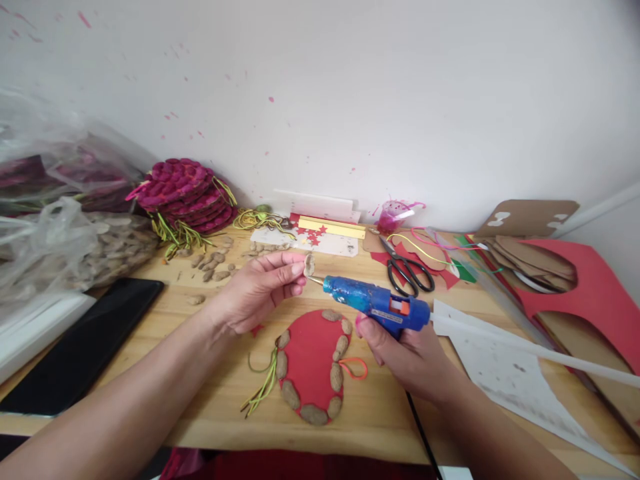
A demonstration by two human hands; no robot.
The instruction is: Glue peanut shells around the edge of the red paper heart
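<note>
A stack of magenta discs (pixel 187 190) leans at far left behind a black phone (pixel 85 347) and a white box (pixel 40 333), below a wall (pixel 320 100) flecked with pink. Red stars (pixel 313 236) lie beside a yellow strip (pixel 333 227) at the far center, with a pink-stained cup (pixel 391 219) and black-handled scissors (pixel 407 268) to their right. At right, a red sheet (pixel 600 287) with a cut-out lies near brown card pieces (pixel 533 257) and spotted white paper (pixel 515 380).

Pink-splattered white wall (pixel 320 93).
</note>
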